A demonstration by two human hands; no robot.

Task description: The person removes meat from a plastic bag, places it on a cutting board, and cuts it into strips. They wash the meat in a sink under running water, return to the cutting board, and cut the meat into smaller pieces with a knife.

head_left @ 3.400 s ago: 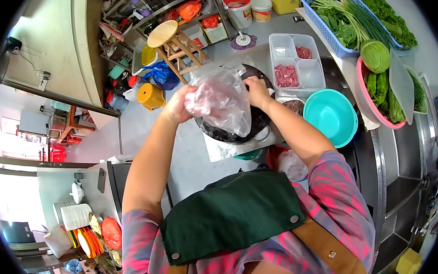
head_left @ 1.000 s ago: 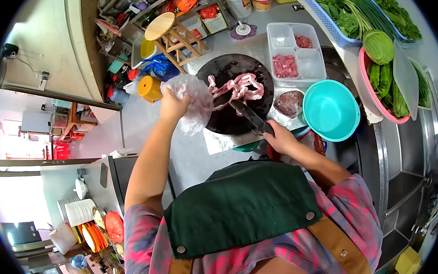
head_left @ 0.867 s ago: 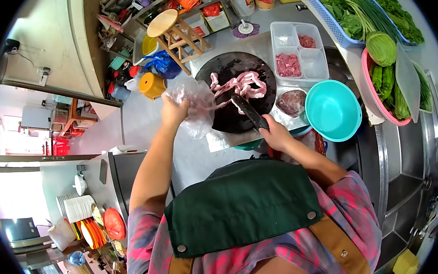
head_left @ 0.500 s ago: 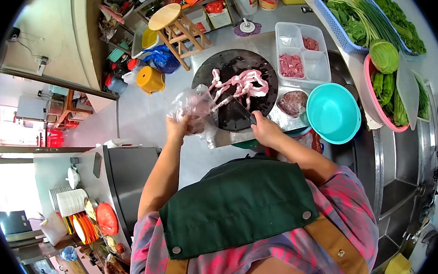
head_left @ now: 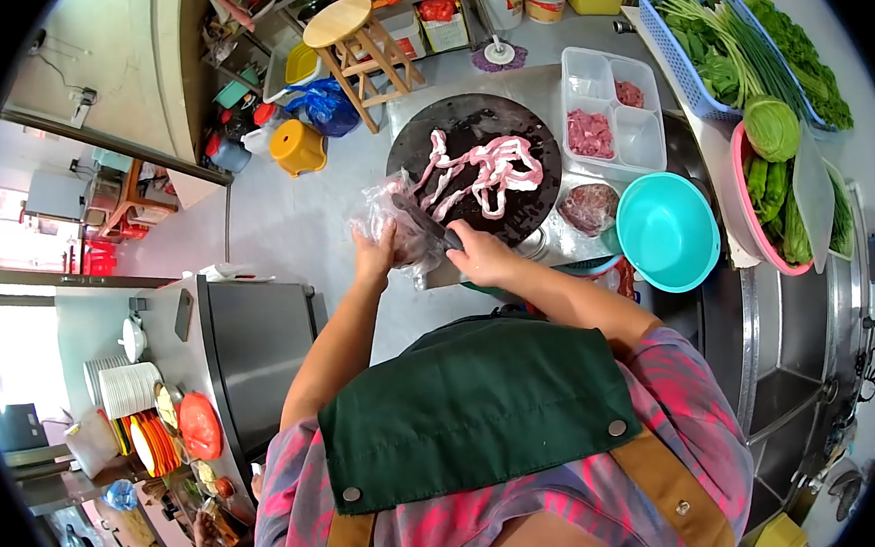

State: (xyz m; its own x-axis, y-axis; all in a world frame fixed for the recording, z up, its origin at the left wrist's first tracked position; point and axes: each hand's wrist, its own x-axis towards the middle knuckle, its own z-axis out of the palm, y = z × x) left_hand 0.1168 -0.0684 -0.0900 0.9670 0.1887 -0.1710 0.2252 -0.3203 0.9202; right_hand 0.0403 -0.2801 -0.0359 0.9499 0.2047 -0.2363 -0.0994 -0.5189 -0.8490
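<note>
The plastic bag (head_left: 395, 231) hangs crumpled off the seven o'clock edge of the round dark chopping board (head_left: 474, 166), its clear film bunched in the left hand (head_left: 374, 257), whose fingers are curled tight around it. Half a second ago the bag was held a little farther out to the nine o'clock side and the right hand sat lower and to the right; now both hands have drawn together at the board's near-left rim. The right hand (head_left: 479, 261) is closed around the handle of a knife (head_left: 424, 224), and the dark blade has swung from lying over the board to lying across the bag itself. That suggests the blade is being used against the bag, perhaps to scrape out what clings inside, though the film hides any contact.

The knife's long axis runs from the handle at about four o'clock up to the tip at about ten o'clock, tip pointing away from the person and to the left. The bag has no clear long axis; its mouth cannot be made out.

On the board, long pale pink meat strips (head_left: 486, 165) lie in loose loops, well apart from the bag. At two o'clock of the board sits a divided tray (head_left: 640, 141), and at four o'clock a teal bowl (head_left: 665, 231).
</note>
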